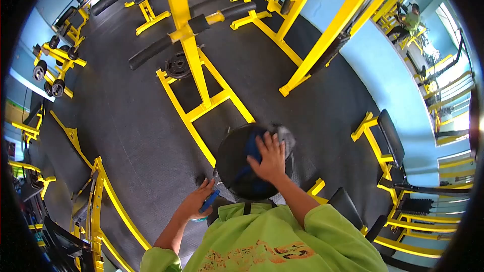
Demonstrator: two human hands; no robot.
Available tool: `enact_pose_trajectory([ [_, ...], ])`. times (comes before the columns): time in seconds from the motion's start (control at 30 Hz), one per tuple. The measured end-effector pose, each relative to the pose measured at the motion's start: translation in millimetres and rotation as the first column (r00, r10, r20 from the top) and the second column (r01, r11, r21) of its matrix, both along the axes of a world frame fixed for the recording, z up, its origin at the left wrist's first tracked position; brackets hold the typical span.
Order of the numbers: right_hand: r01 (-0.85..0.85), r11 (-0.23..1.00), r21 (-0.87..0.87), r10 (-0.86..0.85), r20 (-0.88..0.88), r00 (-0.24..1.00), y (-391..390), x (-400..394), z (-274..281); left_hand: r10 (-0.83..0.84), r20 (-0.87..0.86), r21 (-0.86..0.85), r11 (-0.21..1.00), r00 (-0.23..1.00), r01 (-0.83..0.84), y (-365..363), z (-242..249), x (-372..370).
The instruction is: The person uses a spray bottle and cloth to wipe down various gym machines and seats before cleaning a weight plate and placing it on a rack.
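Observation:
My right hand (pixel 271 158) lies flat with its fingers spread, pressing a blue and grey cloth (pixel 283 138) onto a round black padded seat (pixel 232 158). The cloth's far edge is smeared by motion, and part of it is hidden under the palm. Lower to the left, my left hand (pixel 195 202) is closed around a spray bottle with a blue trigger head (pixel 209 200). Most of the bottle's body is hidden by the hand, with a bit of teal showing below. The seat is directly in front of my body, between the two hands.
A yellow frame (pixel 190 116) with a weight plate (pixel 178 65) extends ahead of the seat. A dumbbell rack (pixel 58 65) stands at the left. Yellow benches and machines line both sides. At the right, a wall mirror reflects a person (pixel 412 20). Black matting (pixel 131 121) covers the floor.

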State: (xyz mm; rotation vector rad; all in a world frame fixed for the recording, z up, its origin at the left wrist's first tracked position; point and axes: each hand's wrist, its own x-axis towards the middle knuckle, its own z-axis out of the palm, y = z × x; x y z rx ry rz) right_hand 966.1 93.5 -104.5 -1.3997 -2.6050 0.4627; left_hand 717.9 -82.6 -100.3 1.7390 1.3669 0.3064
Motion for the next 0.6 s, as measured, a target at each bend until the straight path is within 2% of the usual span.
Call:
enact_pose_trajectory([
  [0.03, 0.299, 0.947, 0.12, -0.293, -0.066, 0.954, 0, 1, -4, 0.051, 0.033, -0.025, 0.998, 0.998, -0.05, -2, 5, 2],
  [0.07, 0.321, 0.94, 0.111, -0.315, -0.07, 0.947, -12, -4, 0, 0.028, 0.026, -0.031, 0.999, 0.999, -0.027, -1, 11, 5],
  [0.13, -0.034, 0.999, 0.018, 0.034, 0.023, 0.999, -40, -15, 9, 0.037, 0.099, 0.028, 0.999, 0.994, -0.04, 11, 19, 14],
  [0.17, 0.003, 1.0, 0.025, -0.004, 0.019, 1.0, -53, -5, 3, -0.001, 0.095, 0.035, 0.999, 0.995, -0.003, 18, 18, 17],
  [0.2, -0.31, 0.95, -0.02, 0.307, -0.091, 0.947, -70, 7, -6, 0.013, 0.124, 0.009, 1.0, 0.992, -0.014, 24, 16, 21],
  [0.23, -0.596, 0.803, -0.024, 0.579, -0.208, 0.788, -79, 17, -12, 0.028, 0.15, -0.019, 0.999, 0.988, -0.025, 30, 14, 24],
  [0.27, -0.57, 0.821, -0.019, 0.554, -0.21, 0.805, -74, 28, -13, -0.003, 0.146, -0.016, 1.0, 0.989, 0.006, 37, 14, 26],
  [0.33, -0.221, 0.949, -0.226, 0.163, -0.248, 0.955, -57, 49, -15, -0.163, 0.025, 0.155, 0.975, 0.986, 0.157, 47, 13, 33],
  [0.37, -0.203, 0.952, -0.229, 0.143, -0.253, 0.957, -54, 50, -10, -0.182, 0.02, 0.15, 0.973, 0.983, 0.177, 50, 12, 35],
  [0.4, 0.043, 0.996, -0.073, -0.054, -0.159, 0.986, -55, 48, -5, -0.18, 0.053, 0.121, 0.977, 0.982, 0.173, 51, 10, 37],
  [0.43, 0.276, 0.956, 0.103, -0.267, -0.094, 0.959, -59, 45, 1, -0.179, 0.084, 0.092, 0.981, 0.98, 0.171, 52, 10, 40],
  [0.47, 0.154, 0.987, 0.047, -0.15, -0.074, 0.986, -74, 42, 4, -0.208, 0.08, 0.09, 0.976, 0.975, 0.2, 51, 8, 41],
  [0.5, 0.19, 0.981, 0.051, -0.185, -0.079, 0.979, -87, 47, -5, -0.193, 0.127, 0.047, 0.981, 0.973, 0.188, 47, 6, 41],
  [0.53, -0.09, 0.996, 0.013, 0.091, -0.142, 0.986, -97, 55, -20, -0.178, 0.172, 0.004, 0.984, 0.969, 0.18, 44, 3, 40],
  [0.57, -0.36, 0.933, -0.006, 0.351, -0.208, 0.913, -100, 63, -25, -0.222, 0.17, 0.009, 0.975, 0.96, 0.224, 42, 2, 41],
  [0.6, -0.275, 0.951, -0.14, 0.254, -0.152, 0.955, -93, 77, -33, -0.188, 0.162, -0.016, 0.981, 0.969, 0.193, 39, 0, 42],
])
